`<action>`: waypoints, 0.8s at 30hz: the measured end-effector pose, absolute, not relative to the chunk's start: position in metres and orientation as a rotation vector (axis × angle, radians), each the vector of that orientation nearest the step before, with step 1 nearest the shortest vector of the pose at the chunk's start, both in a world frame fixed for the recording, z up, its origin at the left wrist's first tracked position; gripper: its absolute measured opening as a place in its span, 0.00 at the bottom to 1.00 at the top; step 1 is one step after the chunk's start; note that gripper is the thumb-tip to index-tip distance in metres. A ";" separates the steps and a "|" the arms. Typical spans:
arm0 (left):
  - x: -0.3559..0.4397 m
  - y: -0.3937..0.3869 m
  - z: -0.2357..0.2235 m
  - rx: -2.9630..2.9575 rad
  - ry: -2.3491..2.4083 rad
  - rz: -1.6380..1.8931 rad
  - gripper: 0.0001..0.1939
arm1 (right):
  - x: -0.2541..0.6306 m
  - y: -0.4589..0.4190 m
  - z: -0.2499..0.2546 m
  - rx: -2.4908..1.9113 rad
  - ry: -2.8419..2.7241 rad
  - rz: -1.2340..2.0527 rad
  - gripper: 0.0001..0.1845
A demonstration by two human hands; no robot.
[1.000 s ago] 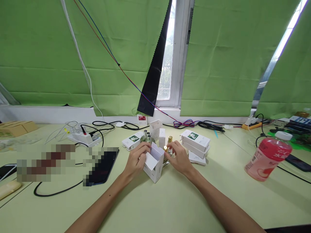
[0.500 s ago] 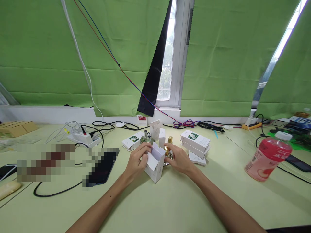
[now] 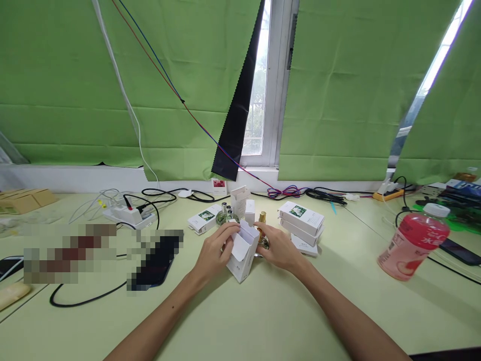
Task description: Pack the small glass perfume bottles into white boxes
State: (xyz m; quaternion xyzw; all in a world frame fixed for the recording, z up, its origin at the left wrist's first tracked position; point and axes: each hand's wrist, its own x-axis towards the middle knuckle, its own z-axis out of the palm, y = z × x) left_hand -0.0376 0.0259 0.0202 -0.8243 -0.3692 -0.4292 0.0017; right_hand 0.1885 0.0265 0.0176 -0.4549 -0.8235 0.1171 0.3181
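Observation:
My left hand point(image 3: 214, 250) is closed around the left side of a small white carton point(image 3: 242, 253), its fingers over the top edge. The carton stands tilted on the table, its top open and a flap folded toward me. At the carton's right edge, my right hand point(image 3: 276, 244) has its fingers and thumb curled against it; the fingertips are partly hidden. Just behind that hand rises a perfume bottle with a gold cap point(image 3: 262, 216), its lower part mostly covered. Clear glass bottles with silver tops point(image 3: 224, 209) stand behind the carton.
Stacked white boxes with a flower picture point(image 3: 302, 214) lie to the right, and another flat box point(image 3: 205, 218) to the left. A pink drink bottle point(image 3: 413, 245) stands far right. Left are a dark phone point(image 3: 160, 260), a power strip point(image 3: 130, 214) and loose cables.
The carton's top has tipped slightly to the right, toward my right hand. My left fingers have shifted a little right with it. The bottles and stacked boxes stay in place.

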 end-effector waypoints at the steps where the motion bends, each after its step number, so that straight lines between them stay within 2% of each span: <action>1: -0.037 0.026 0.019 -2.585 -1.150 -1.333 0.17 | 0.188 0.027 0.017 -1.201 -2.166 0.307 0.30; 15: -0.026 0.022 0.014 -2.496 -1.122 -1.484 0.12 | 0.179 0.028 0.007 -1.309 -2.122 0.227 0.32; 24: -0.021 0.009 0.016 -2.638 -1.233 -1.395 0.15 | 0.180 0.028 0.009 -1.267 -2.148 0.230 0.30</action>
